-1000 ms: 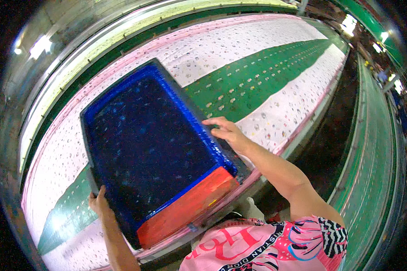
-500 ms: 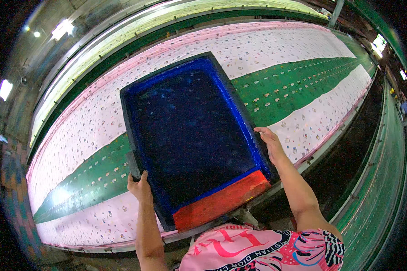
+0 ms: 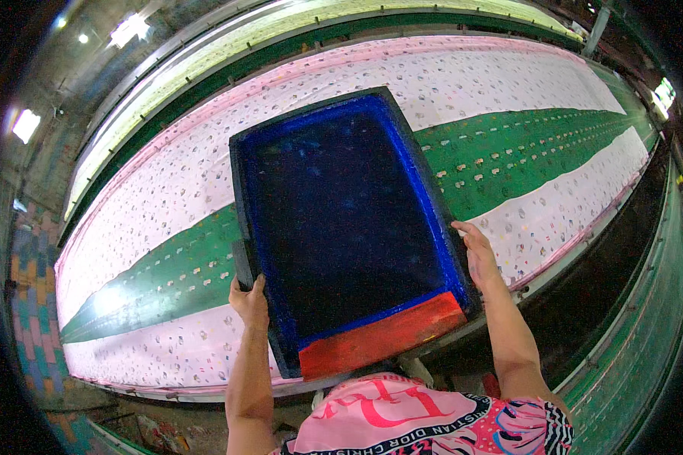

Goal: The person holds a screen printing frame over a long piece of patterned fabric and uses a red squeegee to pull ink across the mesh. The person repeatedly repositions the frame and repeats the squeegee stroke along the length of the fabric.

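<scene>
A large rectangular printing screen (image 3: 341,220) with a blue frame, dark mesh and a red band at its near end lies over the long cloth (image 3: 508,83). My left hand (image 3: 249,301) grips the frame's left edge near the lower corner. My right hand (image 3: 476,254) holds the frame's right edge. The cloth is pale pink with small printed motifs and a wide green stripe (image 3: 524,152) running along its length. The screen covers part of that stripe.
The long printing table (image 3: 577,254) stretches left and right, its near rail just in front of me. A second long table (image 3: 281,38) runs parallel behind. A green structure (image 3: 637,341) lies at the right, and patterned floor tiles (image 3: 30,303) at the left.
The screen and both hands have shifted rightward along the cloth. The frame now sits squarer to me, with my right hand lower on its right edge.
</scene>
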Motion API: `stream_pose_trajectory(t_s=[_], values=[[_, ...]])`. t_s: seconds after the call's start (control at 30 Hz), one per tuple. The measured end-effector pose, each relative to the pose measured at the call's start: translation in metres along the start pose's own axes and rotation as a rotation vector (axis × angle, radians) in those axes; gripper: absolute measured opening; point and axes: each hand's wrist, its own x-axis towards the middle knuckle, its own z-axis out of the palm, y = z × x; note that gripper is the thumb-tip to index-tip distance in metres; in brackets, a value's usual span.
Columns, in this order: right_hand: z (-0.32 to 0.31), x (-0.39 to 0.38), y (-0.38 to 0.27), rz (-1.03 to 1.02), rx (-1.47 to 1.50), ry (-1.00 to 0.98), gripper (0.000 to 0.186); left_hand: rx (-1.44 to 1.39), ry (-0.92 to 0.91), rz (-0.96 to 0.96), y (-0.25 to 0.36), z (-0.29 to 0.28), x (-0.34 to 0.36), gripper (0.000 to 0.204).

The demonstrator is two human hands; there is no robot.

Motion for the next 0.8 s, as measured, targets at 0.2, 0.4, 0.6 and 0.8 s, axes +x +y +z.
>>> stream_pose_trajectory(t_s=[0.2, 0.4, 0.6, 0.8], values=[[0.007, -0.012, -0.001, -0.030, -0.512, 0.014, 0.059, 0.071, -0.016, -0.044, 0.003, 0.005, 0.001, 0.033], [0.076, -0.094, -0.016, -0.317, -1.148, -0.545, 0.064, 0.123, -0.037, -0.101, -0.005, 0.007, 0.005, 0.041], [0.143, -0.163, -0.033, -0.377, -1.434, -0.832, 0.055, 0.069, -0.267, -0.175, -0.036, -0.019, 0.058, 0.072], [0.153, -0.168, -0.023, -0.420, -1.579, -0.783, 0.054, 0.233, -0.373, 0.040, -0.040, 0.010, 0.127, 0.065]])
